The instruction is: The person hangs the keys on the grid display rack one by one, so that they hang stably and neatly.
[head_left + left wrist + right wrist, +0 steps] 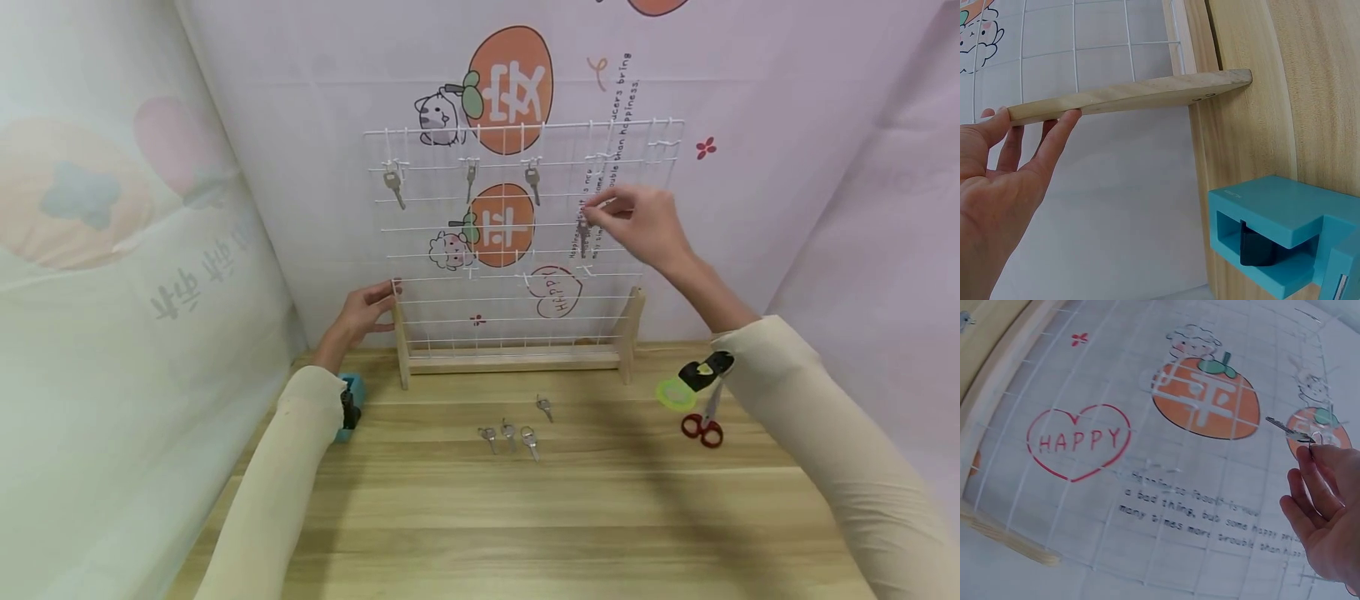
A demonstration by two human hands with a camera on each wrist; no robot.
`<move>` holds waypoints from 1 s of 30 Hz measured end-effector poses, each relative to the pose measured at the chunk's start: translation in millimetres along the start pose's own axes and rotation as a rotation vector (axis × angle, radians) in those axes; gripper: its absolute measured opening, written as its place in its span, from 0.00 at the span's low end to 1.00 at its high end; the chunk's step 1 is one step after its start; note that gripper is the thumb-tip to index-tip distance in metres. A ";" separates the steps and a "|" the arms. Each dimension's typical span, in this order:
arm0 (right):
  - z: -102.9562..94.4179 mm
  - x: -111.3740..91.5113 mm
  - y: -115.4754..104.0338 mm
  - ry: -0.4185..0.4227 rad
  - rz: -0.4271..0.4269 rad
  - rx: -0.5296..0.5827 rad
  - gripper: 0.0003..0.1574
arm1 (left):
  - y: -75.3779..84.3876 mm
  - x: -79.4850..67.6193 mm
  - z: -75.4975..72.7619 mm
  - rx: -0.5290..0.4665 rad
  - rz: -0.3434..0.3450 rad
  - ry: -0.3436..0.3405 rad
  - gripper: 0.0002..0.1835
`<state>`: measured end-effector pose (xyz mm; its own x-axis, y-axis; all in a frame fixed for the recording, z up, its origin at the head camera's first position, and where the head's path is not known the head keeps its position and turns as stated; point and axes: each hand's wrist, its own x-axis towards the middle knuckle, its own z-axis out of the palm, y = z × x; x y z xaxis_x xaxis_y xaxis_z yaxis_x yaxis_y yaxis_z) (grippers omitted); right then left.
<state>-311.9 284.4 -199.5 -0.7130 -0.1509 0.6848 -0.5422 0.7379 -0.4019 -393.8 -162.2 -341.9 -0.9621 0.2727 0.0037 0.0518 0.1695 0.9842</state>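
Observation:
A white wire grid rack (366,132) on wooden feet stands at the back of the table. My left hand (358,317) grips the rack's left wooden upright (1135,94) near its top end, fingers and thumb on either side. Up in front of the grid's right half, my right hand (639,223) pinches a key (1286,429) by its ring, between thumb and forefinger. The key dangles with its blade pointing down in the head view. Three more keys hang from hooks in the upper row, among them the leftmost key (393,182) and a key (532,179) near the middle.
Several loose keys (530,442) with rings lie on the wooden table (480,517) before the rack. A teal tape dispenser (1272,206) sits at the left. Red-handled scissors (702,429) and a yellow-green tape roll (677,394) lie at the right. Printed cloth hangs behind.

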 end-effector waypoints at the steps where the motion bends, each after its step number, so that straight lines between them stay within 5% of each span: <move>1: -4.6 2.0 -1.2 0.016 0.015 -0.004 0.11 | -0.6 0.9 -0.1 0.008 0.001 0.002 0.27; 11: -38.5 23.1 -7.4 0.178 0.182 -0.038 0.22 | -15.2 10.0 -2.5 0.037 0.035 0.032 0.26; 30: -37.1 37.7 -1.0 0.187 0.198 -0.014 0.21 | -14.8 10.0 -2.9 0.037 0.035 0.029 0.26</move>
<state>-321.8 302.3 -150.7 -0.7089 0.1204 0.6950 -0.3938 0.7499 -0.5316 -405.0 -164.8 -355.9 -0.9668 0.2517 0.0435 0.0949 0.1959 0.9760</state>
